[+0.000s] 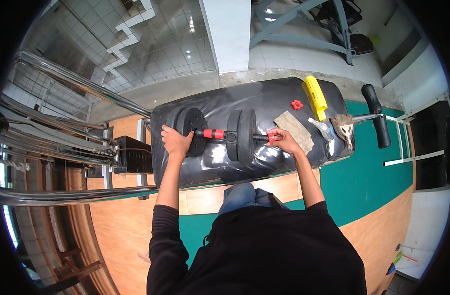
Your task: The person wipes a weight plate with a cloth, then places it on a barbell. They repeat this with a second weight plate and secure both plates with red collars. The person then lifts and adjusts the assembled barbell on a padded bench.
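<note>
A dumbbell (214, 133) with black weight plates at both ends and a red-and-black grip lies across a bench (220, 172) covered in shiny black plastic. My left hand (177, 142) grips the left plates (192, 129) at their near edge, thumb against the inner face. At the other end, a threaded bar end (260, 137) sticks out past the right plates (246, 136). There my right hand (285, 141) pinches a red star collar (271, 137), partly hidden by the fingers. A second red star collar (296, 104) lies loose on the bench, farther back.
Right of my right hand lie a beige cloth (295, 129), a yellow tube-shaped container (315, 98), a clear plastic item (321, 129) and a paintbrush (344, 130). Metal rails (77, 196) stand at the left. A black padded post (377, 115) rises past the bench's right end.
</note>
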A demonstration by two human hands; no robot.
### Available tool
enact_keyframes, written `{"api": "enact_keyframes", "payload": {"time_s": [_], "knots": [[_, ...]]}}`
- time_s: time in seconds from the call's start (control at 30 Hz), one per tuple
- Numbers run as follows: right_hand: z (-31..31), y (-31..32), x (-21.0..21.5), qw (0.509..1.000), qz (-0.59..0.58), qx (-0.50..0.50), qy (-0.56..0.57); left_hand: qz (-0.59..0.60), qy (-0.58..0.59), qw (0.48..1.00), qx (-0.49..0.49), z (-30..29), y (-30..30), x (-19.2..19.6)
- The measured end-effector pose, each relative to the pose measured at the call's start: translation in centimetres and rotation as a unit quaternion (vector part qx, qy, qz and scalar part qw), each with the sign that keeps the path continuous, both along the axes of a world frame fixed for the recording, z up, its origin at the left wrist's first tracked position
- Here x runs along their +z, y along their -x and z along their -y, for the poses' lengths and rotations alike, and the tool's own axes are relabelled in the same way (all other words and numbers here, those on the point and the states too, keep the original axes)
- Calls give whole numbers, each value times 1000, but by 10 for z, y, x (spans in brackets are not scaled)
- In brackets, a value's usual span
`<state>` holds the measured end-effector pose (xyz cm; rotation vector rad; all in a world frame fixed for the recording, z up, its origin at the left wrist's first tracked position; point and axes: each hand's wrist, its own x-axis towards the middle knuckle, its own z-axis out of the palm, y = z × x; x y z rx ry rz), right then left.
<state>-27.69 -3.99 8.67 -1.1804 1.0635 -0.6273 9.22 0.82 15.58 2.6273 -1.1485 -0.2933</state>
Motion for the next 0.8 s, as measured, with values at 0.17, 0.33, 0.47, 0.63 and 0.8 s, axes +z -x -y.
{"api": "enact_keyframes", "payload": {"time_s": [0.17, 0.33, 0.47, 0.63, 0.8], "knots": [[-2, -9, 1, 998, -7, -44, -53, 1, 0, 1000, 2, 2, -1, 0], [-10, -9, -15, 998, 16, -64, 15, 0, -1, 1000, -1, 6, 1, 2], [-43, -29, -11, 972, -22, -85, 218, -5, -13, 1000, 12, 5, -2, 4], [-48, -19, -38, 972, 153, -135, 114, -9, -6, 1000, -4, 6, 0, 4], [-49, -35, -42, 965, 124, -222, 65, -11, -5, 1000, -2, 5, 2, 5]]}}
